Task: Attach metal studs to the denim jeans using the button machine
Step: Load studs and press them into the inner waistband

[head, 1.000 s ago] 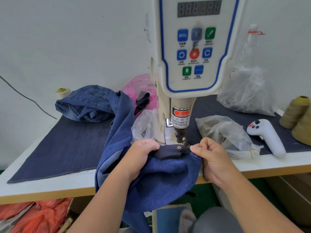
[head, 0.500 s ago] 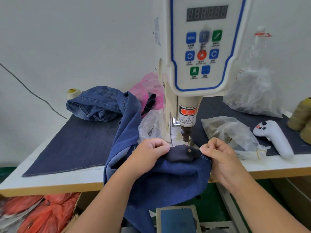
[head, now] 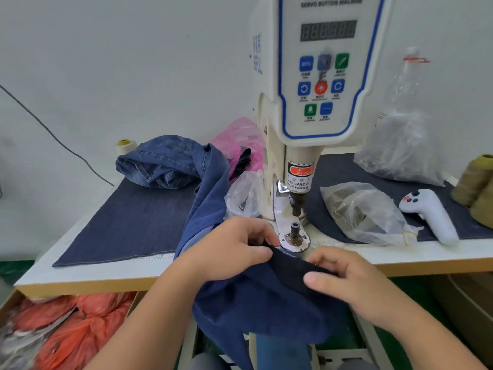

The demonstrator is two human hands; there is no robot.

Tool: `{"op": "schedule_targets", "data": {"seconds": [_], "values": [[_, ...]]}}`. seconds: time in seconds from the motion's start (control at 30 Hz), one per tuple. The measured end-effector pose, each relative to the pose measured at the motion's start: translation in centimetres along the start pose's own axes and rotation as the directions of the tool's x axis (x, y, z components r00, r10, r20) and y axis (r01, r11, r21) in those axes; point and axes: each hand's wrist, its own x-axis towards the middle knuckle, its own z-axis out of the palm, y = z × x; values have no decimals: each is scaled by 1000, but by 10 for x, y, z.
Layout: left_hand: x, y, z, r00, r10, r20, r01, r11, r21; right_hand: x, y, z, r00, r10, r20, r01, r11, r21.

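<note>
Both hands, left hand [head: 229,252] and right hand [head: 344,279], pinch the denim jeans [head: 266,297] just in front of the lower die [head: 295,231]. We're between studs, we judge; next we need a fresh spot laid squarely over that die, fingers off to its sides.

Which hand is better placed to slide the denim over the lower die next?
Probably the left hand: it grips the denim edge right beside the bare die. The right hand holds the cloth nearer the person, farther from it.

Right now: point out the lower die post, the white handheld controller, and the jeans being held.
lower die post [head: 295,228], head view, its ribbed shaft.
white handheld controller [head: 433,214], head view, mid handle.
jeans [head: 264,297], head view, dark fold between hands.
</note>
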Motion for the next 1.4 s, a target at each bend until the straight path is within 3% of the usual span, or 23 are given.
{"op": "schedule_targets", "data": {"seconds": [0.07,0.13,0.2,0.27,0.33,0.37,0.43,0.5,0.63,0.77,0.83,0.9,0.93,1.0,1.07,1.17,1.3,1.4], "values": [[-1,2,4,999,31,25,-29,998,-52,-4,-5,3,999,32,-2,-31,974,-226],[-5,2,9,995,84,-48,-87,994,-73,-9,-3,1,999,20,-41,-30,960,-277],[-11,2,9,945,124,-302,-149,987,-60,-14,3,-4,995,39,-91,-62,962,-267],[-17,-5,4,812,119,-572,-142,990,5,-19,7,-8,990,98,-100,-121,958,-260],[-21,-17,-8,744,24,-668,64,992,107,-24,9,-7,979,202,-2,-193,932,-307],[-22,-26,-14,756,-83,-649,247,955,164,-25,8,-4,959,275,70,-233,902,-363],[-26,-43,-22,763,-336,-552,564,762,317,-24,6,4,903,404,144,-291,823,-488],[-30,-55,-20,734,-470,-491,665,645,377,-18,2,13,924,376,66,-294,811,-507],[-36,-67,-2,710,-448,-543,657,698,284,-3,-4,42,978,166,-126,-202,905,-376],[-35,-66,7,727,-414,-548,565,814,136,11,1,76,983,180,-36,-178,891,-417],[-34,-62,10,739,-455,-496,484,872,-78,17,3,90,977,208,38,-171,881,-441],[-35,-60,14,731,-532,-427,439,846,-302,23,5,102,969,229,89,-167,881,-443],[-35,-61,16,724,-547,-421,468,837,-283,26,6,106,968,232,93,-164,872,-461],[-37,-70,19,716,-523,-463,601,799,26,30,8,111,971,229,74,-160,846,-508],[-40,-74,20,702,-469,-536,667,698,262,32,10,112,983,181,20,-142,833,-535],[-40,-75,18,720,-445,-532,662,670,336,35,14,108,993,99,-69,-121,819,-561],[-31,-62,12,739,-351,-575,591,749,302,32,15,94,987,52,-154,-118,878,-463],[-2,-52,-3,748,-226,-624,520,784,339,25,16,72,956,-7,-294,-108,922,-372]]}}
